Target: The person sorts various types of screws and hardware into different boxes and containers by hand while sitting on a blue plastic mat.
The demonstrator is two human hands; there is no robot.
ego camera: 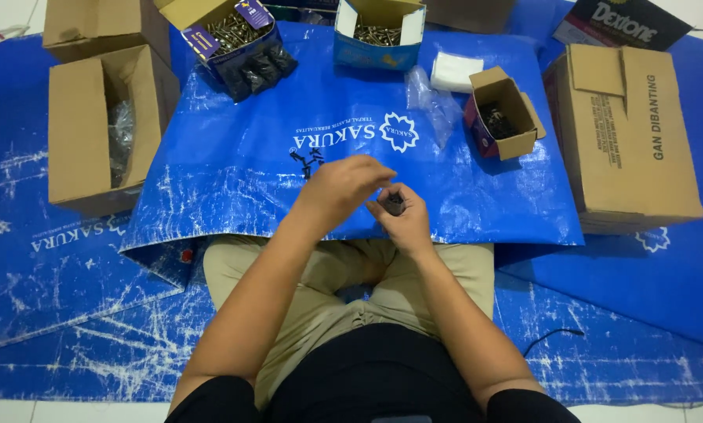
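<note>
This looks like an informal packing spot set up on a floor, more home workshop than factory. The person sits cross-legged on a blue plastic tarp (69, 313), a second blue woven sheet (250, 157) spread ahead of the hands. Beyond the hands stand small open boxes of screws (230, 31) and (377, 31); plain cardboard cartons (93, 125) and (634, 141) flank them, with pale floor tiles at the edges.
</note>
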